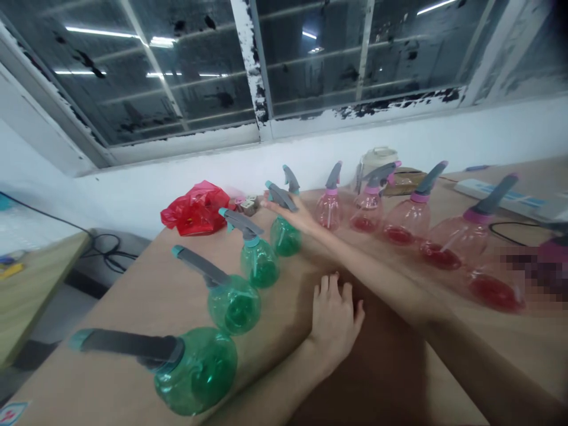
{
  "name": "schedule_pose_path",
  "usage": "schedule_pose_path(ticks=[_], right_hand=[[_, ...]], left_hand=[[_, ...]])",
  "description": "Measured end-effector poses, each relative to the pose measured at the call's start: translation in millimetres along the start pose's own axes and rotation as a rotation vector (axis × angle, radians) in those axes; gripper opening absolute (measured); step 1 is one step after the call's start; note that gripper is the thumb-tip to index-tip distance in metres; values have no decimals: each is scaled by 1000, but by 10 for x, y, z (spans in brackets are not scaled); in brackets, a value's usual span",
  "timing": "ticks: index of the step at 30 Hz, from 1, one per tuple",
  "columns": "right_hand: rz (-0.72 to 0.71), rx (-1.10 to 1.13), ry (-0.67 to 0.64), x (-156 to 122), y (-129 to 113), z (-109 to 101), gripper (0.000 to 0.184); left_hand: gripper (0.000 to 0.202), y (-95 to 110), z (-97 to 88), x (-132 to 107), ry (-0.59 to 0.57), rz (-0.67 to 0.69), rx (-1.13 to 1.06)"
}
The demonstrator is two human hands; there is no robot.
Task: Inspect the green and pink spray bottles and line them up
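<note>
My right hand (299, 214) reaches across to the far end of a row of green spray bottles. Its fingers are around the neck of one green spray bottle (285, 238), just under the grey trigger head. Closer in, my left hand (332, 319) lies palm down on the table with fingers slightly bent and apart, holding nothing. To its left stand other green spray bottles, among them a near one (197, 373), a middle one (235, 305) and a farther one (260, 263). Another grey sprayer head (291, 178) shows behind my right hand.
Several pink spray bottles, one of them here (459, 236), line the table's right side. A red plastic bag (195, 210) lies at the back left. Against the wall are a whitish container (379, 157) and a white box (501, 198). A window (177, 65) rises behind.
</note>
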State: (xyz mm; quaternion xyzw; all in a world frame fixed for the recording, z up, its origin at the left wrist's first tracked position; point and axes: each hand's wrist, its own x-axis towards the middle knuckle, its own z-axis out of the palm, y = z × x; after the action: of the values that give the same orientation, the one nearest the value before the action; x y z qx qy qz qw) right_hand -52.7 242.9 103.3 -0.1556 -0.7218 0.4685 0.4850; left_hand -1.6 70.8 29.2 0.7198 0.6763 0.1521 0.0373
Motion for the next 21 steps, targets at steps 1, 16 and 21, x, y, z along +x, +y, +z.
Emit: schedule_pose_path(ticks=[1,16,21], right_hand=[[-3,1,-3,16,3,30,40],[47,-82,-30,-3,-44,68,52],[44,-25,-49,-124,-55,-253,73]], left_hand=[[30,0,0,0,-8,-2,-1],[28,-35,10,17,32,21,11],[29,-37,23,18,33,12,2]])
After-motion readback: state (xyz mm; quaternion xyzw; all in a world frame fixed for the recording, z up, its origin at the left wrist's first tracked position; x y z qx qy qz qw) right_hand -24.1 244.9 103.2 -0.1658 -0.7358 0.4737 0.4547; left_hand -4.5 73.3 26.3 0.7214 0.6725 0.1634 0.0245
